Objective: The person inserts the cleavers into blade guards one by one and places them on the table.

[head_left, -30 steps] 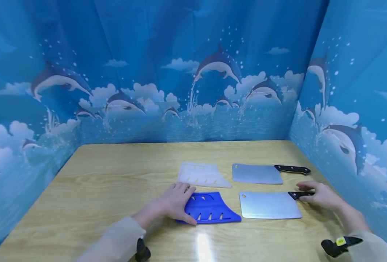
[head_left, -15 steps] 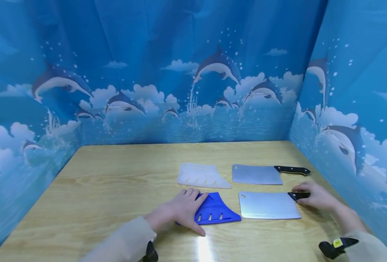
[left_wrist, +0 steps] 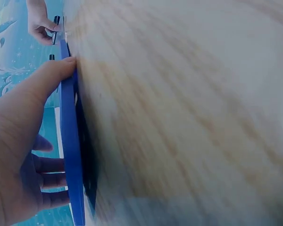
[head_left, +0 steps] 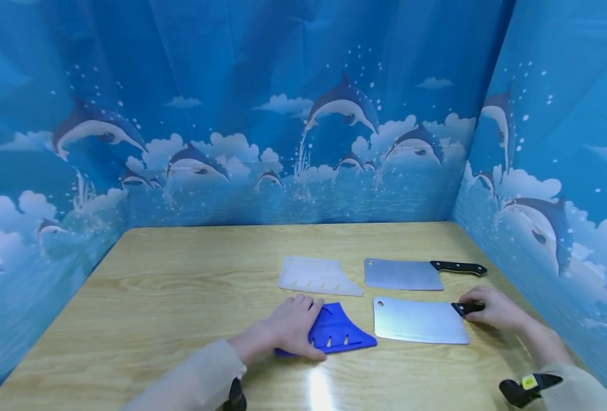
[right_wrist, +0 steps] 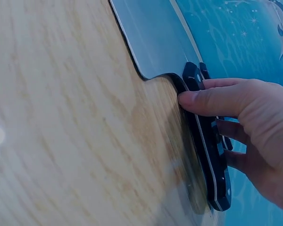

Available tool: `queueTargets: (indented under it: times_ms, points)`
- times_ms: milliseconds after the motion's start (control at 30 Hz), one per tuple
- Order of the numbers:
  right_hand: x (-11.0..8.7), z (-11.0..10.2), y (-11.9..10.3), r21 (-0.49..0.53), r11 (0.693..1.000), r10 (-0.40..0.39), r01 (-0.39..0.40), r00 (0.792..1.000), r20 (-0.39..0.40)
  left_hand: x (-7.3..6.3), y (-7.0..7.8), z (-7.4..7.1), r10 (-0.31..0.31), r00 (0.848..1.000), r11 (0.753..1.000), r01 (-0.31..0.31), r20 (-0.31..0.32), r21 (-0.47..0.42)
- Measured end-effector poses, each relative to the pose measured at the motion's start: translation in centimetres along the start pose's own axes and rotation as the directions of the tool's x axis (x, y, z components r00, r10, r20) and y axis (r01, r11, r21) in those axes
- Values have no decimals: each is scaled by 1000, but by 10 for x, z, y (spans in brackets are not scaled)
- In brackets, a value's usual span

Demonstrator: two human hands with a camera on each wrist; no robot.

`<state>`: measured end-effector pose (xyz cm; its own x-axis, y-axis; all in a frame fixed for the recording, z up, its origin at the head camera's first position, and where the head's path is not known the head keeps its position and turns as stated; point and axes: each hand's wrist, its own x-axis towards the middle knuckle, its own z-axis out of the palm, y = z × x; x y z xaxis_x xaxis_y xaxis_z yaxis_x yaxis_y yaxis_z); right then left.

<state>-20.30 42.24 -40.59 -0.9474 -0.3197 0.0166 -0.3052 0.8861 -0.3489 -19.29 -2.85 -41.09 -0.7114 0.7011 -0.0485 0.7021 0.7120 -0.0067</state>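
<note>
My left hand (head_left: 295, 326) grips a blue plastic blade guard (head_left: 340, 331) with slots along it. Its thumb presses the near edge, as the left wrist view also shows of the guard (left_wrist: 71, 150); the other fingers reach over to the far side. To the right, a cleaver (head_left: 419, 321) with a broad steel blade lies near the table surface, blade pointing left at the guard. My right hand (head_left: 493, 308) pinches its black handle (right_wrist: 205, 146) between thumb and fingers. Guard tip and blade end are close but apart.
Behind the blue guard lies a white blade guard (head_left: 316, 275). A second cleaver (head_left: 403, 274), with a black riveted handle, rests beside it at the back right. Dolphin-print curtains (head_left: 262, 114) stand along the back and sides of the wooden table (head_left: 180, 274).
My left hand has slid right along the blue guard, which has tilted slightly. My right hand has shifted a little left on the handle, and the cleaver's blade has turned slightly.
</note>
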Motion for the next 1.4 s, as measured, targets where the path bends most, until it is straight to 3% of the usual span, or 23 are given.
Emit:
queueTargets:
  times_ms: [267,533,767,900,1200,1400]
  points:
    - [-1,-1,-2,-62,995,-76,77,997,16,-6,-6,-4,-43,999,999,43,-11,-3]
    - [-1,-4,-7,-42,997,-60,60,998,1,-15,-14,-7,-18,985,999,26,-169,43]
    - [-1,-7,-8,-13,1000,8,-7,999,32,-22,-23,-6,-37,968,998,49,-250,42]
    - [-3,-5,-7,1,1000,-11,11,999,40,-27,-28,-4,-45,957,998,55,-285,27]
    - [-6,-6,-12,59,998,4,-8,998,58,-36,-38,-6,-50,947,998,58,-318,13]
    - [-5,-10,-26,55,998,-34,33,999,13,-42,-42,-9,-37,943,999,43,-331,11]
